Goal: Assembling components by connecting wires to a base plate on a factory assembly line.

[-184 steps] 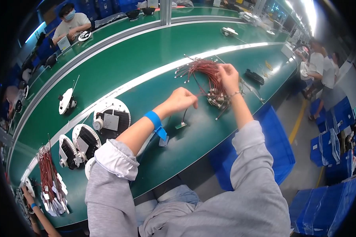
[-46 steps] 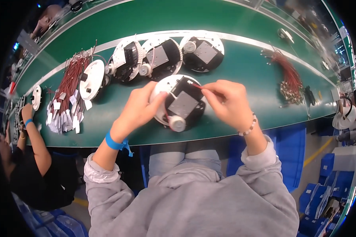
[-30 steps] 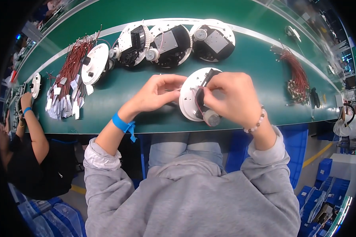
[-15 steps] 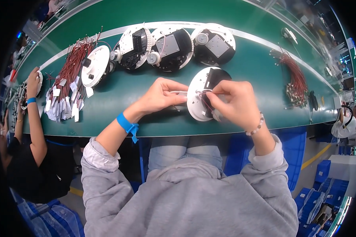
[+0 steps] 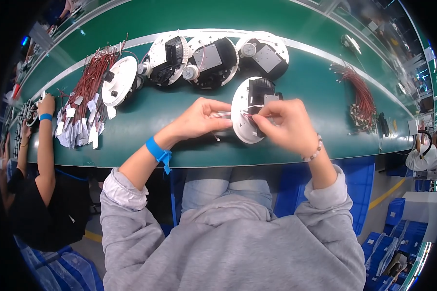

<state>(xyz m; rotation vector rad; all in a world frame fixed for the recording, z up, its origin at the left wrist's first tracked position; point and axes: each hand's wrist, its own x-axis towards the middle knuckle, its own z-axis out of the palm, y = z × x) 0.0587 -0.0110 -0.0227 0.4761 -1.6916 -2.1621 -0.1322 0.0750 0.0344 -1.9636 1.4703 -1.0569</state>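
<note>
In front of me a round white disc unit [image 5: 243, 130] with a black housing [image 5: 260, 92] is tilted on its edge above the bench. My left hand [image 5: 195, 119] is at its left edge, thumb and fingers closed around white wires [image 5: 220, 115] that come out past the disc. On the other side my right hand [image 5: 289, 123] pinches thin red wires [image 5: 250, 116] near the middle of the disc. The fingertips partly hide where these wires enter.
Behind stand several similar disc units, including a middle one [image 5: 210, 56]. Left of them lies a bundle of red wires [image 5: 93, 72] with white tags; another wire bundle [image 5: 358, 92] lies right. A co-worker's hand [image 5: 45, 104] works at far left on the green bench [image 5: 155, 145].
The disc unit has turned in my hands, so more of its black housing faces up. My hands have barely shifted. The co-worker's hand has moved down slightly.
</note>
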